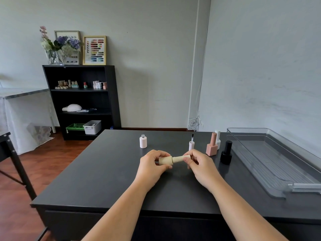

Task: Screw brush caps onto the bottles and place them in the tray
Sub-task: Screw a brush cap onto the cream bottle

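Twisting a ribbed cream brush cap (pixel 178 159) onto a round cream bottle (pixel 165 161), held sideways just above the black table (pixel 107 174).
Left hand (pixel 152 165) grips the bottle, right hand (pixel 198 163) pinches the cap; keep both coaxial, turn gently to avoid cross-threading.

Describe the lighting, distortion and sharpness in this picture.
Head view: soft, even light, with faint shadows under the left hand and right hand on the black table; the wide-angle lens bows the edges of the clear tray; the beige bottle and ribbed cap look sharp, without motion blur.
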Demonstrator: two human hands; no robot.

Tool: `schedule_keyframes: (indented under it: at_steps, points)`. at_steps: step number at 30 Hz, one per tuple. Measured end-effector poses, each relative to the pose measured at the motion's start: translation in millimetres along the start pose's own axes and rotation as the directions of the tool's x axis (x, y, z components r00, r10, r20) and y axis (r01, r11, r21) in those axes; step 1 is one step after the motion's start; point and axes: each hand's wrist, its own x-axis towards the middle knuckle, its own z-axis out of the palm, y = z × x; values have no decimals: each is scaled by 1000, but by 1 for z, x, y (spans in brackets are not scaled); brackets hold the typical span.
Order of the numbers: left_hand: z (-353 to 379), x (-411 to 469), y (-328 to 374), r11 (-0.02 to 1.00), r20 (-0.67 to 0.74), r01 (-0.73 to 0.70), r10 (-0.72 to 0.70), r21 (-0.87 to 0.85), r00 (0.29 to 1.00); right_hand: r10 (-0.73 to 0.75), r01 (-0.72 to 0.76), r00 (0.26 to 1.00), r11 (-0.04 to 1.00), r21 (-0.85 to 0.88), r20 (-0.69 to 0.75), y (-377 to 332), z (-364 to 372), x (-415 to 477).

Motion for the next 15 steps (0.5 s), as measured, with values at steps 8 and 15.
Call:
schedule_keyframes:
  at_steps: [8, 15]
  points:
    - [-1, 0, 0, 999, 20, 26, -27, 18, 999, -17, 18, 1000, 998, -56, 17, -1, -1, 0]
    - [-1, -2, 3, 998, -10, 53, -53, -26, 999, 13, -14, 1000, 1000, 28, 15, -2, 0, 1]
